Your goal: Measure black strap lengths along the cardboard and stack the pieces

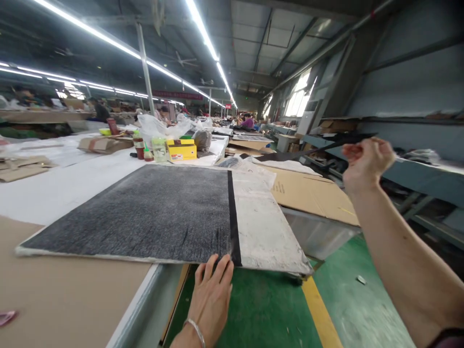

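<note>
A dark grey speckled sheet [152, 212] lies on a pale board [268, 222], with a narrow black band [234, 217] along its right edge. My left hand [212, 290], a bracelet on its wrist, rests its outstretched fingertips on the front edge of the sheet beside the band; its thumb is mostly hidden. Raised at the right, my right hand [368, 162] is closed in a pinch on a long black strip [308, 151]. The strip stretches leftward from the fingers, over the cardboard behind the board.
Behind the sheet stand a yellow box [181, 150], bottles [148, 153] and plastic bags [155, 126]. A cardboard sheet [311, 195] tops a translucent bin [319, 232] at right. Brown paper [65, 290] covers the near-left table. Shelving [427, 179] lines the right wall; people work far back.
</note>
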The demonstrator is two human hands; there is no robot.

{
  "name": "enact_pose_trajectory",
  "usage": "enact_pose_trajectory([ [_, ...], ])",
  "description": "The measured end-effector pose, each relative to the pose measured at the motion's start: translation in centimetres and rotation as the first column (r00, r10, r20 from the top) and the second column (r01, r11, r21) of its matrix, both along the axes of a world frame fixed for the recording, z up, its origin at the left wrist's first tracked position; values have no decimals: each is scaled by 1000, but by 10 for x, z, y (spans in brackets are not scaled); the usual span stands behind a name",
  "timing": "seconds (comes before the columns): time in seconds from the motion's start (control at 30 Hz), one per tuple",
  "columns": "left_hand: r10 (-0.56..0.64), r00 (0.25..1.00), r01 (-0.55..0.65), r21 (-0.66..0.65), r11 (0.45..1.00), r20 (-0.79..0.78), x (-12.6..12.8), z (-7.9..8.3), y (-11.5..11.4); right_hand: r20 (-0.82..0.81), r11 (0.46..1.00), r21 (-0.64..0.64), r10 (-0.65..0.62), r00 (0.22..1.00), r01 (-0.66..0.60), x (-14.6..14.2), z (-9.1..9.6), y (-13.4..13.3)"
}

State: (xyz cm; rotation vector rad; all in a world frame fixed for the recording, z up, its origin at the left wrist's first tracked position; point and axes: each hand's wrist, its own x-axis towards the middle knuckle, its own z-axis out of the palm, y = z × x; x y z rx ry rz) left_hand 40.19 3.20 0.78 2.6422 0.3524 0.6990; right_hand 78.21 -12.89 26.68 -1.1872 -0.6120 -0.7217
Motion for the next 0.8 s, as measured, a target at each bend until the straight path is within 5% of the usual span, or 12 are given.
enact_pose_trajectory([
  [0.1, 29, 998, -21, -128, 992, 58, 2, 4, -6, 86, 996, 83, -29, 996, 21, -31, 51, 8],
  [0.2, 60, 993, -28, -291, 956, 103, -7, 23, -7, 175, 960, -247, 177, 968, -131, -108, 52, 51],
  [0.27, 113, 986, -51, -413, 909, 127, -26, 43, 0, 158, 785, -580, 371, 915, -218, -173, 32, 87],
  [0.33, 204, 968, -100, -518, 849, 147, -58, 67, 14, 67, 525, -788, 591, 804, -321, -240, 5, 119],
  [0.4, 323, 928, -139, -632, 762, 186, -101, 92, 31, -18, 306, -882, 739, 674, -359, -302, -21, 147],
  [0.47, 464, 848, -120, -760, 639, 256, -150, 111, 46, -81, 164, -913, 825, 560, -373, -355, -40, 170],
  [0.63, 701, 668, -227, -830, 510, 248, -264, 127, 56, -236, -96, -900, 927, 290, -425, -466, -66, 216],
  [0.8, 824, 530, -347, -836, 425, 199, -350, 122, 33, -194, -159, -893, 980, 43, -421, -567, -87, 235],
])
